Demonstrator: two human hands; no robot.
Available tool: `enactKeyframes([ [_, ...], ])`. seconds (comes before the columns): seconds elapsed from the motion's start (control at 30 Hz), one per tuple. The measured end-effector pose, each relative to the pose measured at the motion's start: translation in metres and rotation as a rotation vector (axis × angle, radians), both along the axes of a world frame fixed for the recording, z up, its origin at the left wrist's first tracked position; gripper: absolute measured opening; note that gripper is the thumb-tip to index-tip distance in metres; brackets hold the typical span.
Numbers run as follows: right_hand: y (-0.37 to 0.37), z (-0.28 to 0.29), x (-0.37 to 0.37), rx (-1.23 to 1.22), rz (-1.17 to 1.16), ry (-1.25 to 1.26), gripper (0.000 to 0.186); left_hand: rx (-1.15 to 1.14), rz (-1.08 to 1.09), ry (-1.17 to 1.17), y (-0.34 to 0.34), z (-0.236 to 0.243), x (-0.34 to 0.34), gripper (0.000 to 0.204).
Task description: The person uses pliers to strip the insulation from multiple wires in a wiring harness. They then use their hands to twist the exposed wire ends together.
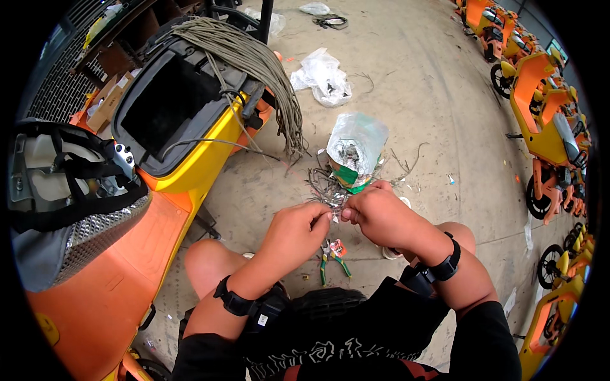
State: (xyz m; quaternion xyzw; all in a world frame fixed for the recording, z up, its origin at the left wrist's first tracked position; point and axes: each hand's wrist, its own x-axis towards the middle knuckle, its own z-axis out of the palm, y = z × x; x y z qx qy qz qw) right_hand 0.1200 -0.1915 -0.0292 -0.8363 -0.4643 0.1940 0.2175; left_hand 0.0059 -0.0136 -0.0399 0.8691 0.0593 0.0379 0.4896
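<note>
My left hand (300, 230) and my right hand (373, 213) meet in front of me, both with fingers pinched. Between the fingertips is something small and thin that I cannot make out. Just beyond them, a heap of grey cable pieces (325, 188) lies on the floor. Behind my right hand stands an open plastic bag (359, 143), whitish inside with a green lower part, holding silvery scraps. Below my hands, a pair of pliers (325, 261) with green and yellow handles rests on the ground beside a small red piece (338, 246).
To my left stands a yellow and orange vehicle (210, 168) with a dark open box and a thick bundle of grey cables (238, 60) draped over it. A clear plastic bag (325, 76) lies farther off. Several yellow-orange vehicles (537, 114) line the right side.
</note>
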Motion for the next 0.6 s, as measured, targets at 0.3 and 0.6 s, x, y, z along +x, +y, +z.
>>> enactKeyframes([
  [0.3, 0.008, -0.003, -0.008, 0.266, 0.100, -0.340, 0.016, -0.438, 0.022, 0.257, 0.002, -0.008, 0.002, 0.016],
  [0.6, 0.005, 0.006, -0.007, 0.247, 0.091, -0.355, 0.009, -0.395, 0.025, 0.238, 0.002, -0.003, 0.001, 0.015],
])
